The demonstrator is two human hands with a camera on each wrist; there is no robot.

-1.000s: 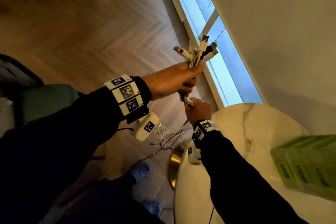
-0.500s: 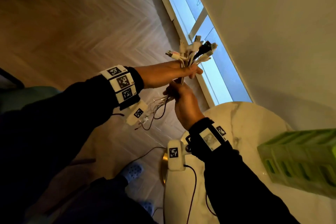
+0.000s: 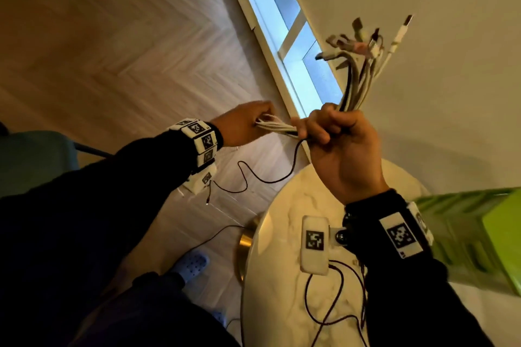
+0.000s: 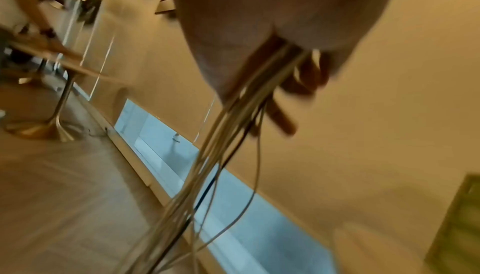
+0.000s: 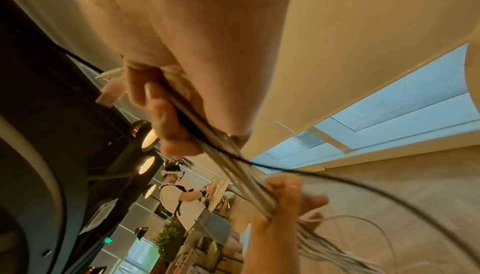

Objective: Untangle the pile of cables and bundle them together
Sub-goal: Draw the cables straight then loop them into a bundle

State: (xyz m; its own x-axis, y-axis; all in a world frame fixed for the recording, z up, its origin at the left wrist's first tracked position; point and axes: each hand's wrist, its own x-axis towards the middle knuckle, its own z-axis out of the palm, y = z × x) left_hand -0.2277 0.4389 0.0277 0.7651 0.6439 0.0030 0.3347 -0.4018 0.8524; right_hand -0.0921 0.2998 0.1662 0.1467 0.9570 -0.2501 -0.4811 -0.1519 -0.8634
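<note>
A bundle of mostly white cables (image 3: 356,84) is held in the air, its USB plug ends (image 3: 363,42) fanning out up and to the right. My right hand (image 3: 324,127) grips the bundle in a fist just below the plugs. To its left, my left hand (image 3: 251,120) has its fingers curled round the same cables (image 3: 275,125), which are stretched between the two hands. One thin black cable (image 3: 267,180) hangs loose in a loop below. The right wrist view shows my right fingers (image 5: 161,114) round the bundle (image 5: 233,165). In the left wrist view the cables (image 4: 221,145) trail downward.
A round marble table (image 3: 282,304) with a gold base (image 3: 246,239) stands below my right arm, and a green crate (image 3: 479,234) sits on its right side. A low window strip (image 3: 282,22) runs along the wall. On the left stands a teal chair (image 3: 33,160).
My right hand has taken over the grip below the plugs and lifted the bundle up and to the right. My left hand has slid left along the cables, away from the plugs.
</note>
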